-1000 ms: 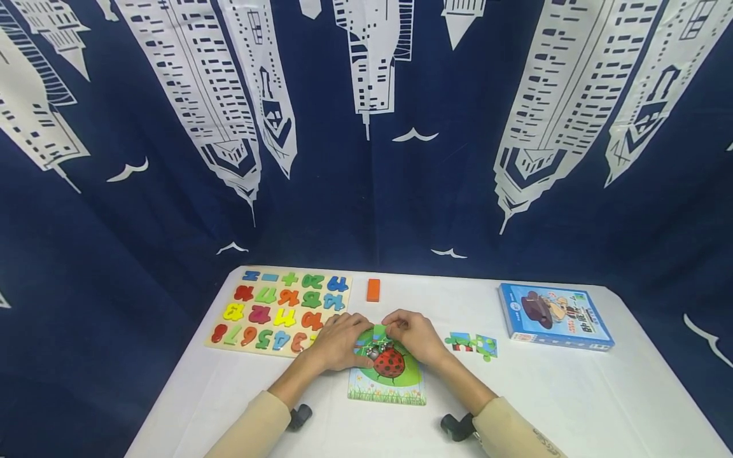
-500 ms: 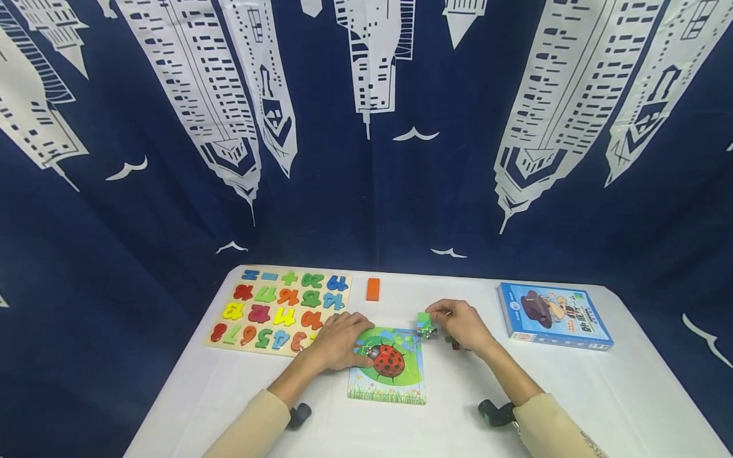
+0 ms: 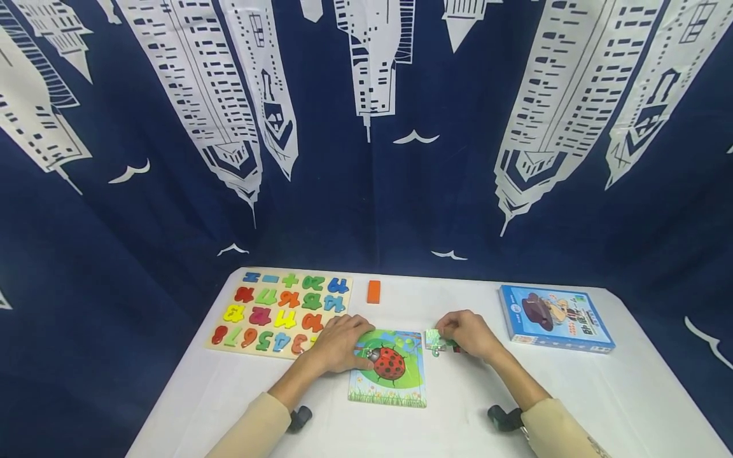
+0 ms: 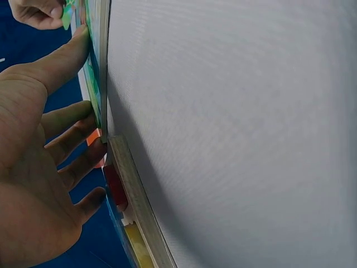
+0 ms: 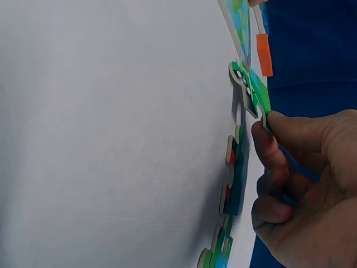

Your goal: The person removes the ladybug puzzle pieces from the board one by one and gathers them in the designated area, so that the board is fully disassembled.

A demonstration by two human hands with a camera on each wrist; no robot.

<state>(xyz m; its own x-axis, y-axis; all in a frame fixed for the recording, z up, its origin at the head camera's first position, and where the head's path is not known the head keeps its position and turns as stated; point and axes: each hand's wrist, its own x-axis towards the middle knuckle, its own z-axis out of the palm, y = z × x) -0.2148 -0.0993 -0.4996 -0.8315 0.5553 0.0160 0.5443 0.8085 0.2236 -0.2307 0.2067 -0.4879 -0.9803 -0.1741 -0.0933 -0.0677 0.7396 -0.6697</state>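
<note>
A square ladybug puzzle (image 3: 395, 391) lies flat at the table's middle. My left hand (image 3: 338, 343) rests along its left side, and the left wrist view shows the thumb (image 4: 64, 61) and fingertips against the puzzle's edge. To the right of the puzzle, my right hand (image 3: 471, 335) pinches a green puzzle piece (image 3: 433, 339) between thumb and index finger. In the right wrist view this puzzle piece (image 5: 252, 92) is tilted. More loose puzzle pieces (image 5: 235, 173) lie on the cloth below the right hand, which mostly hides them in the head view.
A wooden number board (image 3: 254, 349) lies to the left, close to the left hand. Behind the puzzle is an orange block (image 3: 373, 292). A blue box (image 3: 558, 318) lies at the back right of the white table (image 3: 572, 401). A dark patterned curtain (image 3: 366, 210) hangs behind.
My right hand has moved right from the puzzle's top edge, carrying the green puzzle piece off the picture and down beside it. The left hand has stayed in place.
</note>
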